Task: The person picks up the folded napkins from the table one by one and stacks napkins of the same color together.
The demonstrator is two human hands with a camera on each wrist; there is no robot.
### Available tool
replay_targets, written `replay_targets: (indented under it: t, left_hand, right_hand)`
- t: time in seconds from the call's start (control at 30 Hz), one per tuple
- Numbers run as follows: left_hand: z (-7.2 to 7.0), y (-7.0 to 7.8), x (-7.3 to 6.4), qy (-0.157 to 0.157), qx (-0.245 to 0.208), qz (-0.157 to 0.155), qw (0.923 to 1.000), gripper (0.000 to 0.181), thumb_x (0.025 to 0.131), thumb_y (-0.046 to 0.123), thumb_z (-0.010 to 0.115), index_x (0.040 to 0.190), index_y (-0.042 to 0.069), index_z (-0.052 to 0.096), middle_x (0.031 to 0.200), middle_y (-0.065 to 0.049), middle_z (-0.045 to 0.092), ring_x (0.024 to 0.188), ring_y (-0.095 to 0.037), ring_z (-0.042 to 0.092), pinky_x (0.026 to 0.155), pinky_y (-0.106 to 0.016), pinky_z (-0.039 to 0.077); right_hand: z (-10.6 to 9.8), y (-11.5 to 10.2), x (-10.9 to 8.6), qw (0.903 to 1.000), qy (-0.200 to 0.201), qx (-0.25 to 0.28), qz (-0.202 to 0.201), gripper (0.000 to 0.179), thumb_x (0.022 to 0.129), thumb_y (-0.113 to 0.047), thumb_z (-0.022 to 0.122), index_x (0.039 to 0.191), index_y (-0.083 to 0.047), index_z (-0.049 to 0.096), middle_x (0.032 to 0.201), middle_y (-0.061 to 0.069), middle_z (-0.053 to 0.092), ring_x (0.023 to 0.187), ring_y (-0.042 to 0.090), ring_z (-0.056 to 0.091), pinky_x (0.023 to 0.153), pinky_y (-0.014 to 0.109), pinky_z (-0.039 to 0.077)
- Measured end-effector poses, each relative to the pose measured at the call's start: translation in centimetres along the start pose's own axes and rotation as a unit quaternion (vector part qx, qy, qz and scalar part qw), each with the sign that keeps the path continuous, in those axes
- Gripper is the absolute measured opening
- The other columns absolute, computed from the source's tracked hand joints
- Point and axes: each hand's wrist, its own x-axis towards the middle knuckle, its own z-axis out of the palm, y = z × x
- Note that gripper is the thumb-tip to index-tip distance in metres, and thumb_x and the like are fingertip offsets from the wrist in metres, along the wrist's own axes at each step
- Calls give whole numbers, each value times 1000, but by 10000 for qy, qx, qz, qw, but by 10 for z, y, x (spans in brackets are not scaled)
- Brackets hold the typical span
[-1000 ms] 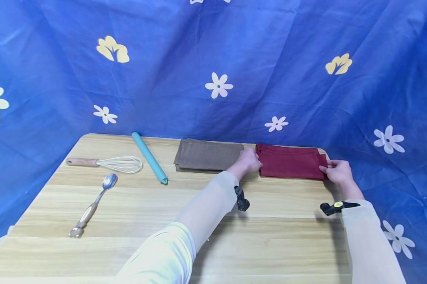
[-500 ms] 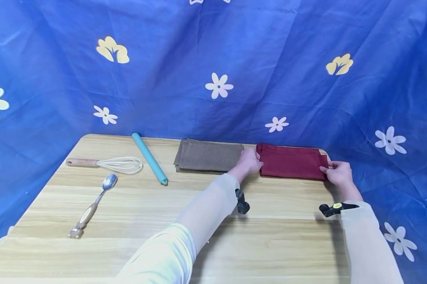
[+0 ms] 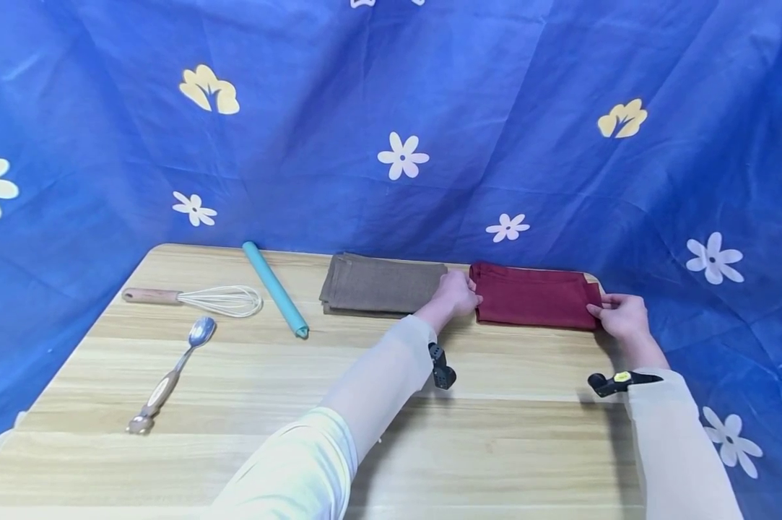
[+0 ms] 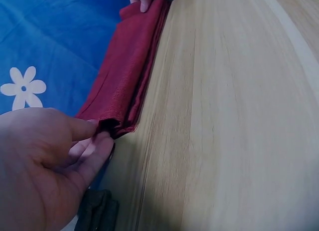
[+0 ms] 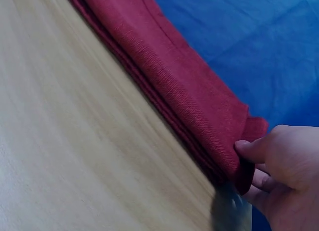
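A folded dark red cloth (image 3: 533,297) lies along the back edge of the table, at the right. At its left end my left hand (image 3: 455,294) pinches the folded edge between thumb and fingers; the left wrist view shows the thumb on top of the red cloth (image 4: 124,66). My right hand (image 3: 624,318) pinches the opposite end, thumb above and fingers beneath, as the right wrist view shows at the cloth's corner (image 5: 234,156). Just left of my left hand lies a folded grey-brown cloth (image 3: 380,287), its right end partly hidden by that hand.
On the left of the wooden table (image 3: 267,390) lie a whisk (image 3: 218,300) with a wooden handle, a metal spoon (image 3: 170,379) and a rolled teal tube-like thing (image 3: 275,289). A blue flowered curtain (image 3: 300,144) hangs behind the back edge and at the right side.
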Motion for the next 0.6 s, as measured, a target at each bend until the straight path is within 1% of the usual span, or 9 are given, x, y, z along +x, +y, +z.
replay_targets:
  t: [0.1,0.17,0.23,0.3,0.37,0.47,0.53,0.6]
  left_hand:
    - [-1,-2,0,27,-74,-7,10000,13,97,22,80,93,13,70,101,-2,64,103,-18,60,85,-28,52]
    - [-4,-2,-1,84,-98,29,9999,10,97,21,79,96,13,73,103,-3,67,105,-18,62,85,-28,53]
    - [-7,-2,-2,117,-175,69,9998,9,97,20,79,99,12,75,105,-3,69,105,-18,62,85,-27,53]
    - [-10,-3,-4,98,-312,99,9994,9,97,19,78,102,12,76,104,-3,69,103,-17,64,83,-27,54]
    - [-13,-3,-5,52,-574,171,9982,11,97,17,78,105,10,76,102,-2,71,99,-16,66,81,-27,55]
    - [-22,-5,-9,41,-954,453,9944,18,96,14,79,111,5,76,98,-2,74,93,-16,70,81,-26,57]
    - [-29,-8,-11,59,-1091,773,9910,23,96,13,78,117,1,76,99,-5,77,93,-17,73,83,-25,57]
    - [-37,-12,-14,99,-1136,1082,9876,29,97,14,78,122,-1,75,103,-8,78,95,-18,74,84,-25,58]
  right_hand:
    - [-3,-2,-4,9996,52,280,-1,44,99,-11,75,134,15,64,118,30,72,70,-12,57,56,16,51]
    - [-6,-6,-6,9992,81,393,-73,43,100,-8,73,135,14,63,121,31,70,71,-12,59,54,17,51]
    - [-10,-8,-9,9987,91,473,-180,43,100,-6,71,136,14,62,124,32,68,72,-13,60,56,16,52]
    - [-15,-10,-13,9983,140,471,-304,42,101,-6,70,136,15,62,125,32,67,73,-16,59,62,11,51]
    - [-19,-13,-17,9979,235,428,-432,41,101,-6,70,135,15,63,124,32,68,74,-19,57,67,7,49]
    - [-24,-16,-21,9961,407,388,-686,38,101,-6,71,133,13,65,123,31,69,75,-22,55,70,4,47]
    - [-27,-20,-25,9940,483,398,-898,37,100,-5,71,132,14,66,121,31,70,76,-22,54,70,3,47]
    - [-30,-23,-29,9918,522,439,-1081,36,99,-5,73,130,14,67,120,32,70,77,-21,55,71,4,48]
